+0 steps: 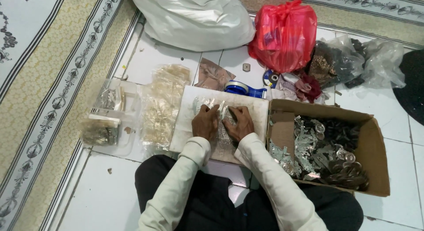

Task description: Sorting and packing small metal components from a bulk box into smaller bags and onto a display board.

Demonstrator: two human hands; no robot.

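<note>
I sit on a tiled floor with a white board in front of my knees. My left hand and my right hand rest close together on it. Both pinch a small clear plastic packet of shiny silvery pieces that lies between them. More glittering bits are spread on the board under my wrists. What exactly the fingers grip is partly hidden by the hands.
An open cardboard box of metal parts and discs stands at the right. Clear plastic bags and a clear tray lie left. Behind are a blue tape dispenser, a red bag, a white sack and dark bags.
</note>
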